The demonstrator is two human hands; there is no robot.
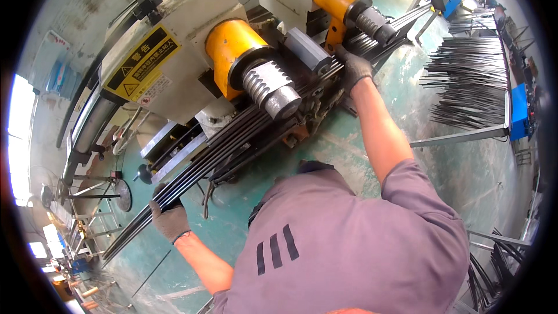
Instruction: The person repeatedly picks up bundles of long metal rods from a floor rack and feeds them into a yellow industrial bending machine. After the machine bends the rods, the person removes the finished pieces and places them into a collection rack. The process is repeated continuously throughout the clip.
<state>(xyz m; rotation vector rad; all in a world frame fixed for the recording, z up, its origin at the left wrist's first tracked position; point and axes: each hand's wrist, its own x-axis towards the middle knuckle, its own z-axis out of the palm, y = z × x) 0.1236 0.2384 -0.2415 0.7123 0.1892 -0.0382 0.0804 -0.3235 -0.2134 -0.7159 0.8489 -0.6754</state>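
Note:
Several long dark metal rods (200, 170) lie side by side, slanting from lower left to upper right along the front of a bending machine. Near their lower left end, my left hand (172, 222), in a grey-brown glove, is closed around the bundle. My right hand (356, 71), gloved alike, is closed on the rods farther up, just below an orange bracket; its fingertips are partly hidden. Between my hands, a grooved steel roller (269, 88) juts from an orange housing (235, 45). A second grooved roller (375, 24) stands beyond my right hand.
A grey motor-like block (308, 51) sits between the orange housings. At the right, a rack (465, 135) carries many dark rods, with a blue box (519, 110) at its side. A yellow warning sign (142, 63) marks the machine's casing. Green floor (378, 157) shows below.

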